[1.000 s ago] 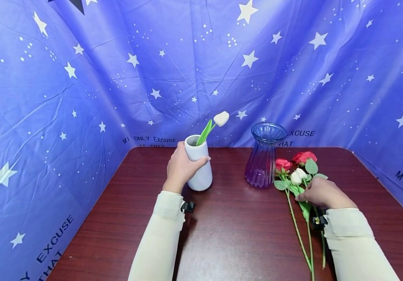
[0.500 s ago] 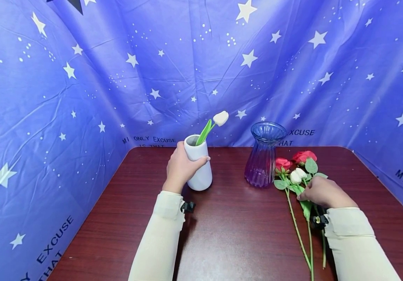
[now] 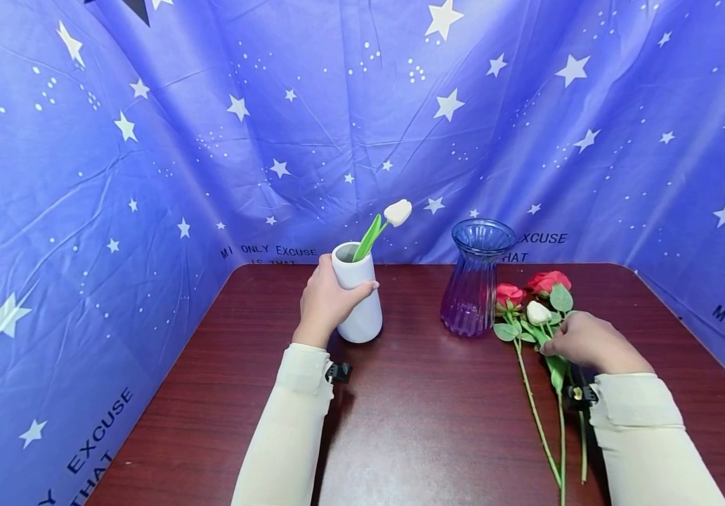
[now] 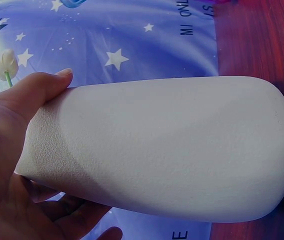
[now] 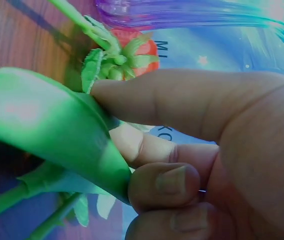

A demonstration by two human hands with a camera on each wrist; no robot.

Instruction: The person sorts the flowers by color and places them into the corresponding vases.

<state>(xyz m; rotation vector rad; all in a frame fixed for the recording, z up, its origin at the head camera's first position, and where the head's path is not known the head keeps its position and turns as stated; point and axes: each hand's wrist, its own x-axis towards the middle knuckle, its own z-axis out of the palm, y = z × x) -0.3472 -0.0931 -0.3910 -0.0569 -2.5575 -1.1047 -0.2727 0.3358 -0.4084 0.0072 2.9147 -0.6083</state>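
Observation:
My left hand [image 3: 331, 299] grips the upper part of a white vase [image 3: 362, 316], which stands upright on the table. In the left wrist view, the thumb and fingers wrap its neck, and the vase [image 4: 172, 150] fills the middle. A white tulip [image 3: 397, 212] with a green leaf leans right out of its mouth. My right hand [image 3: 593, 343] pinches another white tulip [image 3: 538, 313] below its bloom. Close up in the right wrist view, thumb and fingers of the right hand [image 5: 197, 145] pinch the tulip's broad green leaf [image 5: 57, 120]; part of the stem is hidden.
Just left of the flowers stands a ribbed blue-purple glass vase [image 3: 473, 288]. Two red roses, a left rose [image 3: 509, 295] and a right rose [image 3: 549, 282], lie beside the tulip with stems toward me. A starry blue cloth [image 3: 350, 126] hangs around the wooden table [image 3: 400, 436].
My right hand has shifted slightly to the right, and the white tulip bloom has moved a little with it. The left hand and white vase have not moved.

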